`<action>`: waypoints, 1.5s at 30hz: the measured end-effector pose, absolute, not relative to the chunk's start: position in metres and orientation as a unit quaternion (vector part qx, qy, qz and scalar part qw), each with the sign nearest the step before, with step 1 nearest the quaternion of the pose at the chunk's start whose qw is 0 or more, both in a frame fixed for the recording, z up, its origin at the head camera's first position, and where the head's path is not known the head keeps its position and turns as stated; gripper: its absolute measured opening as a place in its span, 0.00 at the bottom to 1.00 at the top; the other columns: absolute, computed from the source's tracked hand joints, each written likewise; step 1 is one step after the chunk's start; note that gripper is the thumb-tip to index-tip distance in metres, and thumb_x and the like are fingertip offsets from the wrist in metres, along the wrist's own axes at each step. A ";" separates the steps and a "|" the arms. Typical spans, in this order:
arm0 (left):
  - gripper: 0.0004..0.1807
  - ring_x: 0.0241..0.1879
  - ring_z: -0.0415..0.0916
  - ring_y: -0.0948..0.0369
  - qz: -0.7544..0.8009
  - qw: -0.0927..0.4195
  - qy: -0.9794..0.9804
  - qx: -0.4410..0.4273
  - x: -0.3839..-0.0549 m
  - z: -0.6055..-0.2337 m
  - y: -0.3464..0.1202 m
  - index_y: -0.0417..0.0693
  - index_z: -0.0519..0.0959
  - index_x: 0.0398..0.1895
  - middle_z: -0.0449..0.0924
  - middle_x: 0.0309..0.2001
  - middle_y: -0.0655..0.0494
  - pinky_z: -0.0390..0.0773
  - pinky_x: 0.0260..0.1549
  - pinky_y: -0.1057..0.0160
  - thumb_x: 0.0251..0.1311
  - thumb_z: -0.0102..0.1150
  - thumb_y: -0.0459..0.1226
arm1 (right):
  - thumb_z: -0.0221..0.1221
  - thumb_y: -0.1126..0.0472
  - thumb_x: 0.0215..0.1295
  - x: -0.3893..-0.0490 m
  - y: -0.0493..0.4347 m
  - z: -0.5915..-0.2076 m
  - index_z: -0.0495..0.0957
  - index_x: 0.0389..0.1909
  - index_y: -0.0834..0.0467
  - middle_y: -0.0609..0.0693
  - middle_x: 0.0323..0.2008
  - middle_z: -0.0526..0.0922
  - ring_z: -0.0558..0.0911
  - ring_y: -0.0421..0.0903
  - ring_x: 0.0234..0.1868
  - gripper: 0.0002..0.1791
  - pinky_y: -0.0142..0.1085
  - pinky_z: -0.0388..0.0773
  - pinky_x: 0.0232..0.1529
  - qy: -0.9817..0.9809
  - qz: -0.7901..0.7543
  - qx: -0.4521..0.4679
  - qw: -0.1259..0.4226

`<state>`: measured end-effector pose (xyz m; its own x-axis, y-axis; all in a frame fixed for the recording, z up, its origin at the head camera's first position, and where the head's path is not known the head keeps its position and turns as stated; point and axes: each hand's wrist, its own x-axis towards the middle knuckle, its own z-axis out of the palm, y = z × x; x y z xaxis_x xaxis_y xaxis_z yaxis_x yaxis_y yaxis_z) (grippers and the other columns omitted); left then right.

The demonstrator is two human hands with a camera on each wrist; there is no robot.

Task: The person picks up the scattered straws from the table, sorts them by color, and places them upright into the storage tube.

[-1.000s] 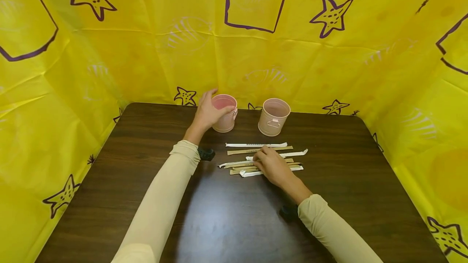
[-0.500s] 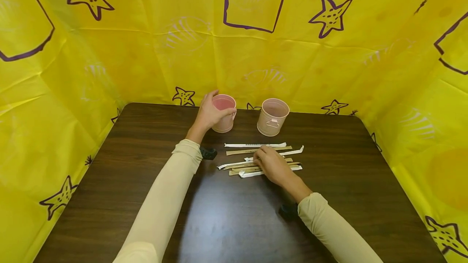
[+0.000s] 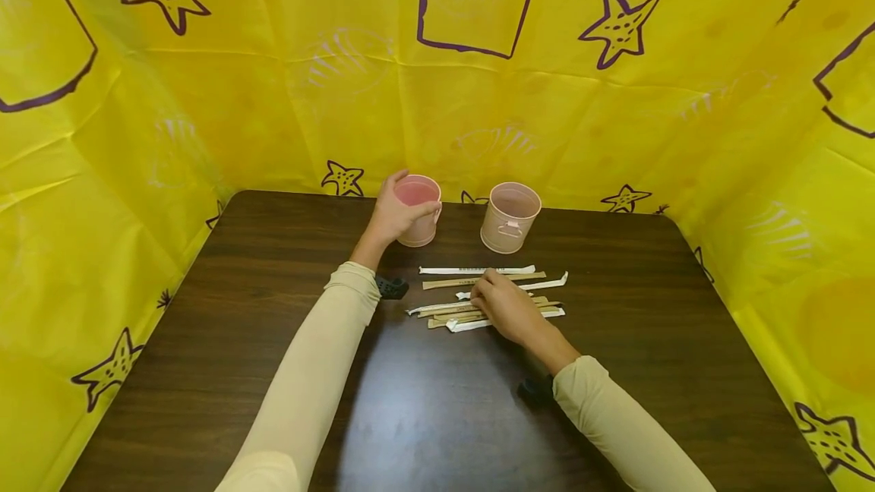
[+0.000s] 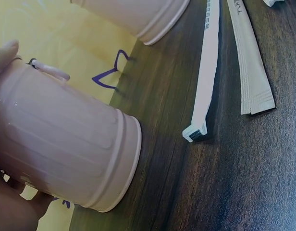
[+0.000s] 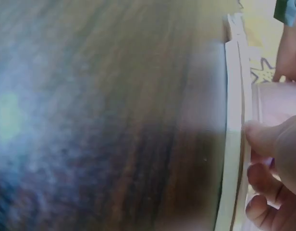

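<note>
Two pale pink metal pails stand near the back of the table. My left hand (image 3: 395,217) grips the left pail (image 3: 422,232), thumb over the near rim and fingers round the far side; its ribbed wall (image 4: 66,130) fills much of the left wrist view. Below the pails lies a loose stack of slim paper-wrapped straws, white and brown. My right hand (image 3: 509,308) is down among them, fingers curled, pinching at a white straw (image 3: 547,283) whose bent end sticks out to the right. In the right wrist view the thumb (image 5: 265,137) meets the straws' edge; the fingertip contact is partly hidden.
The right pail (image 3: 509,230), with a small handle in front, stands beside the held one. A white straw (image 3: 444,271) and a brown straw (image 3: 444,284) lie just behind the stack. Yellow patterned cloth (image 3: 451,112) rises around the dark wooden table (image 3: 410,416).
The white straw with the bent end has shifted slightly left under my right hand. My left hand keeps its grip on the pail, which stays in place.
</note>
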<state>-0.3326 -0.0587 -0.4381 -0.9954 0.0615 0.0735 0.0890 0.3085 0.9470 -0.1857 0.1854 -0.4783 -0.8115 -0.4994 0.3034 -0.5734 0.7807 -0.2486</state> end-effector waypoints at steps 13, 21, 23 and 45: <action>0.58 0.67 0.68 0.46 -0.595 0.004 -0.802 -0.050 -0.335 -0.442 -0.062 0.53 0.56 0.78 0.62 0.72 0.43 0.69 0.69 0.45 0.47 0.81 0.51 | 0.57 0.61 0.76 -0.188 0.193 -0.448 0.76 0.44 0.57 0.50 0.36 0.83 0.81 0.46 0.37 0.03 0.43 0.80 0.41 -0.942 0.210 0.252 0.066; 0.58 0.67 0.68 0.47 -0.592 -0.001 -0.804 -0.050 -0.336 -0.442 -0.064 0.55 0.56 0.78 0.63 0.72 0.43 0.70 0.69 0.45 0.47 0.81 0.52 | 0.58 0.65 0.74 -0.195 0.198 -0.431 0.79 0.55 0.58 0.52 0.44 0.83 0.82 0.47 0.42 0.12 0.43 0.82 0.45 -0.912 0.259 0.282 0.147; 0.58 0.67 0.68 0.47 -0.593 -0.001 -0.804 -0.049 -0.337 -0.442 -0.064 0.55 0.56 0.78 0.63 0.72 0.43 0.70 0.69 0.45 0.46 0.81 0.52 | 0.57 0.66 0.74 -0.197 0.198 -0.427 0.80 0.55 0.58 0.52 0.44 0.81 0.81 0.48 0.44 0.12 0.43 0.82 0.47 -0.902 0.272 0.290 0.167; 0.57 0.67 0.69 0.46 -0.588 -0.002 -0.808 -0.050 -0.333 -0.437 -0.063 0.53 0.57 0.78 0.64 0.72 0.44 0.70 0.69 0.46 0.47 0.82 0.49 | 0.59 0.66 0.73 -0.241 0.153 -0.349 0.73 0.50 0.71 0.59 0.36 0.81 0.67 0.36 0.13 0.12 0.26 0.64 0.16 -0.774 0.553 0.239 0.194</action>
